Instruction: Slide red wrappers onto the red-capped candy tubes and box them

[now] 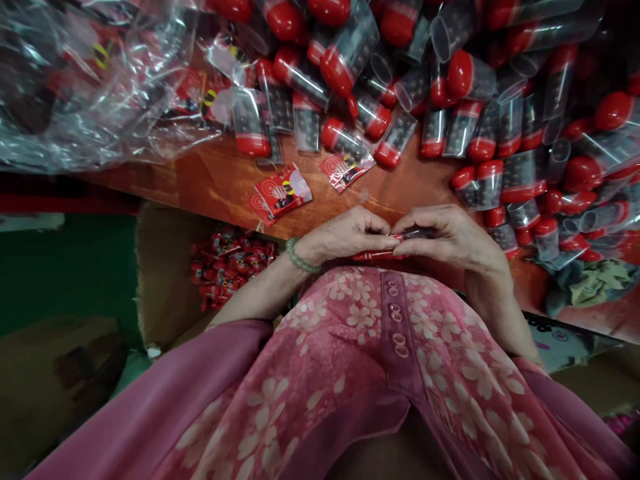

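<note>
Both hands meet close to my body at the front of the wooden table. My right hand (445,233) is closed around a small clear tube (419,233) with dark contents, which lies on its side. At the tube's red end, the thumb and fingers of my left hand (357,232) pinch closely, partly hiding it. A strip of red packet (377,255) shows just below my fingers; whether either hand grips it is unclear. Beyond my left hand, flat red printed packets (283,193) lie on the table, with another printed packet (345,170) to their right.
Many red-capped clear tubes (460,130) are heaped across the back and right. A clear plastic bag (125,100) of printed packets covers the back left. Below the table edge, a cardboard box (163,267) holds red wrapped pieces (230,263). A crumpled cloth (600,283) lies at right.
</note>
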The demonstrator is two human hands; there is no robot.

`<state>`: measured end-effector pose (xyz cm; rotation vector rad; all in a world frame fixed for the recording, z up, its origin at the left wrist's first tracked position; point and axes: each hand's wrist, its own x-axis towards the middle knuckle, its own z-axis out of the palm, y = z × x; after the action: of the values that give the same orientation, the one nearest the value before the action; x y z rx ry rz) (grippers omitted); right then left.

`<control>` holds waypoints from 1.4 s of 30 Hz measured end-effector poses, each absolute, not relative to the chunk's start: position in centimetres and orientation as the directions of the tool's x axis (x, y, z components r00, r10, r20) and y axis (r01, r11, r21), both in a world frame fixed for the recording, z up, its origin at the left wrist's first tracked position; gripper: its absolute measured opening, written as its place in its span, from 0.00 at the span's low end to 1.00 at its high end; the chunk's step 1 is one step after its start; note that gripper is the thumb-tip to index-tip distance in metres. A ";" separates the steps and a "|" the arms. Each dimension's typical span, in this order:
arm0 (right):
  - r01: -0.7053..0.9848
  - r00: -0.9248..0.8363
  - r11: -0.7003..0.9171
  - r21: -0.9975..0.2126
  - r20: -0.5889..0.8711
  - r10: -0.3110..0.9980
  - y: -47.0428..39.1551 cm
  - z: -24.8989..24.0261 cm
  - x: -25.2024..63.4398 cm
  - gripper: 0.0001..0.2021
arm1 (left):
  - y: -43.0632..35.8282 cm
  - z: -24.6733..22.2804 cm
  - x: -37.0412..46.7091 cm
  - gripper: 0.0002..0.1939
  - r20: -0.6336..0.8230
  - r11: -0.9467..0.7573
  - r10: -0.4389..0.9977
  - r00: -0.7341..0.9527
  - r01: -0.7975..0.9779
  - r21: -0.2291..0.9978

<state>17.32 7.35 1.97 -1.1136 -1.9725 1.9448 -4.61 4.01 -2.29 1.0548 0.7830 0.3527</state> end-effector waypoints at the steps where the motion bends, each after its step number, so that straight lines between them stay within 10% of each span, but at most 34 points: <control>1: 0.394 -0.686 -0.182 -0.901 -0.420 0.595 7.4 1.8 17.4 0.14 | 4.2 -2.2 -4.5 0.28 -0.415 0.491 0.603 0.681 0.093 0.866; 8: 0.293 -0.625 -0.456 -0.840 -0.529 0.574 7.8 0.3 17.0 0.19 | 4.9 -2.4 -4.8 0.30 -0.417 0.606 0.549 0.724 -0.001 0.796; 16: 0.259 -0.557 -0.413 -0.873 -0.485 0.674 7.0 -0.7 16.2 0.21 | 4.3 -2.7 -4.7 0.22 -0.576 0.829 0.455 0.679 -0.086 0.553; 42: -0.039 -0.374 -0.559 -0.829 -0.506 0.777 3.1 -2.4 16.3 0.21 | 2.4 -2.7 -5.1 0.32 -0.555 0.686 0.716 0.424 -0.281 0.671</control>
<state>16.28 3.14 -2.44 -1.3060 -1.0196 1.9788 -5.14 2.42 -2.73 0.5306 0.9388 0.6609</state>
